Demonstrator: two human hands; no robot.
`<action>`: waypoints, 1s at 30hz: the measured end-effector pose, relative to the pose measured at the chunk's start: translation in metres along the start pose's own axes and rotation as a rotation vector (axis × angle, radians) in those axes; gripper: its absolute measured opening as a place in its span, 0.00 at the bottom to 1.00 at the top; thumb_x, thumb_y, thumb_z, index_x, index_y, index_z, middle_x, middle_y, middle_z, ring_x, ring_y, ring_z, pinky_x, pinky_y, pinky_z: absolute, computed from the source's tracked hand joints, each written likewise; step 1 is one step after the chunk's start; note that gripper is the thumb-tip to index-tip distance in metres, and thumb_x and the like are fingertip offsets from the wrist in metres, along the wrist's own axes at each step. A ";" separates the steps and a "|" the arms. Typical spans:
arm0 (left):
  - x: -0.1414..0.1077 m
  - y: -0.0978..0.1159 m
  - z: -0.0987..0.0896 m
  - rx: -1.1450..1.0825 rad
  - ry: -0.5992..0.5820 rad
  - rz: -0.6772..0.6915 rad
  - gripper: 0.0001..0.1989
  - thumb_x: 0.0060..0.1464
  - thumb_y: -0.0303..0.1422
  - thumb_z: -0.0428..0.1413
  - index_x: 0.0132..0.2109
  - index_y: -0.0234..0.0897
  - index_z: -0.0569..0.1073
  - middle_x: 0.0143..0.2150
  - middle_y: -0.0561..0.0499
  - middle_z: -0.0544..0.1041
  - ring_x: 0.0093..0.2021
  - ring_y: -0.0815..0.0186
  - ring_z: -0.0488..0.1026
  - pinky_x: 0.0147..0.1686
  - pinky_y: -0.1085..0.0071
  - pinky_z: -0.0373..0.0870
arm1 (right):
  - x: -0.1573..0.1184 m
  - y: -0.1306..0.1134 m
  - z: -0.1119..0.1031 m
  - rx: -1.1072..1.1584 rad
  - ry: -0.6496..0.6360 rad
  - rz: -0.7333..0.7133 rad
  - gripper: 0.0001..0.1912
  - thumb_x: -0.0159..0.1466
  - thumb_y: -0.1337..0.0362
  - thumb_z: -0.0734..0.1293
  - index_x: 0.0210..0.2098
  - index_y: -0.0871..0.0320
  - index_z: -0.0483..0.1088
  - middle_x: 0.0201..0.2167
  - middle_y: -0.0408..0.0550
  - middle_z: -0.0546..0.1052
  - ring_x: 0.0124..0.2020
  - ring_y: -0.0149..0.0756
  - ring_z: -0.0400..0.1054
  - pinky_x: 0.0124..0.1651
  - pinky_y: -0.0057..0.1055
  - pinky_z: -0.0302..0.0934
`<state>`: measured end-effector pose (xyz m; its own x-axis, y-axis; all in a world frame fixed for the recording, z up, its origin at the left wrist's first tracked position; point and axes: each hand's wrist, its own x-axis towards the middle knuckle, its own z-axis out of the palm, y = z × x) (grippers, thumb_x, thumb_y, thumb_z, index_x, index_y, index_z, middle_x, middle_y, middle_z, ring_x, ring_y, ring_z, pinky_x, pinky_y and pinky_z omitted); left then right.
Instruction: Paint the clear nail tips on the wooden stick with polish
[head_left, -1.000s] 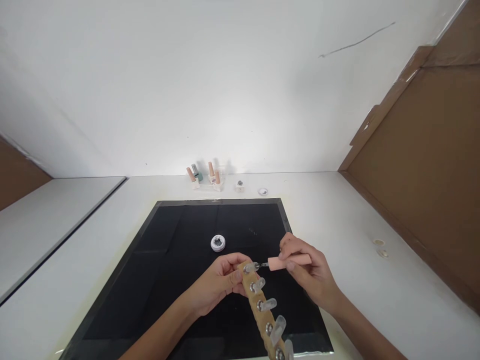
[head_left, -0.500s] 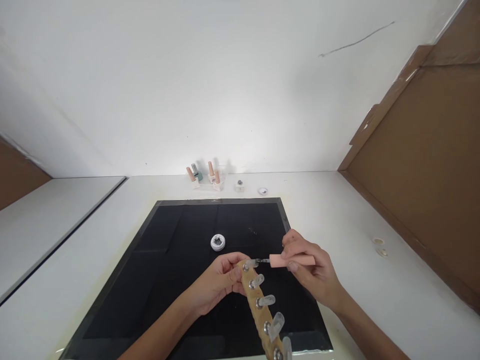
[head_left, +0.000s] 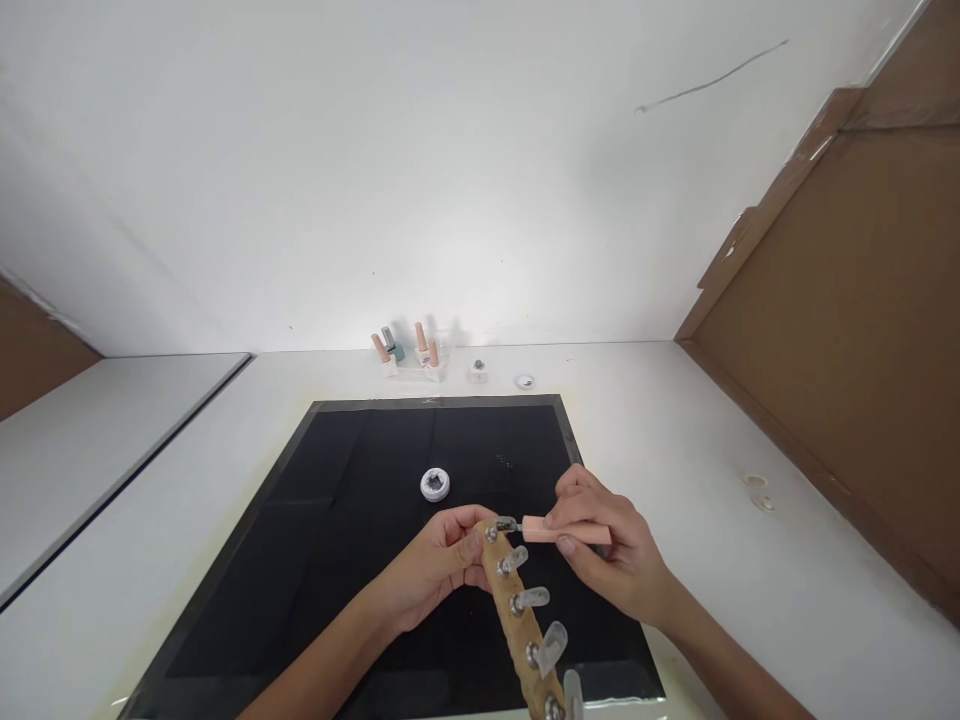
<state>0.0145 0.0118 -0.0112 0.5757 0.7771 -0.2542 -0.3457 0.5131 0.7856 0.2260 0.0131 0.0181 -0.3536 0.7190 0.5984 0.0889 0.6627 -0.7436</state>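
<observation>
The left hand (head_left: 431, 570) pinches the far end of a tan strip (head_left: 521, 640) between thumb and fingers; the strip slants over a black mat (head_left: 330, 500) and runs off the lower edge of the view; 5 clear nail tips stand out from it on metal studs, pointing to the right. The right hand (head_left: 619, 550) pinches a peach brush handle (head_left: 566, 530) in its fingertips, level and aimed left; its dark bristles meet the farthest nail tip (head_left: 507, 522), though they are too small to tell how much of it is coated. A white round pot (head_left: 435, 485) with dark contents sits on the mat, just beyond the left hand; behind the mat, near the wall, are 4 capped bottles (head_left: 389, 368), 1 small bottle (head_left: 478, 374) with a dark top and a small white disc (head_left: 525, 382).
</observation>
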 end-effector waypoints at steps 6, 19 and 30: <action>0.000 0.001 0.001 -0.003 0.012 -0.012 0.15 0.44 0.38 0.64 0.35 0.31 0.76 0.28 0.51 0.75 0.28 0.71 0.72 0.29 0.76 0.70 | 0.000 0.001 -0.002 -0.040 0.078 -0.035 0.07 0.60 0.71 0.62 0.33 0.52 0.68 0.21 0.44 0.68 0.28 0.37 0.56 0.28 0.33 0.53; 0.001 0.000 -0.001 -0.037 0.004 -0.013 0.14 0.46 0.37 0.64 0.37 0.31 0.76 0.29 0.50 0.76 0.29 0.71 0.73 0.30 0.76 0.70 | 0.000 0.001 -0.002 -0.068 0.039 -0.095 0.10 0.58 0.72 0.62 0.36 0.52 0.68 0.22 0.43 0.69 0.26 0.37 0.56 0.30 0.36 0.54; 0.001 0.000 -0.002 -0.050 -0.008 -0.010 0.14 0.45 0.37 0.64 0.36 0.31 0.76 0.29 0.50 0.76 0.28 0.71 0.73 0.29 0.77 0.69 | 0.001 0.000 0.000 -0.092 0.056 -0.047 0.12 0.56 0.77 0.60 0.32 0.53 0.67 0.21 0.43 0.69 0.28 0.36 0.54 0.28 0.32 0.53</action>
<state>0.0133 0.0130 -0.0126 0.5853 0.7689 -0.2573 -0.3764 0.5387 0.7537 0.2261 0.0138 0.0187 -0.3072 0.6956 0.6495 0.1595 0.7105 -0.6854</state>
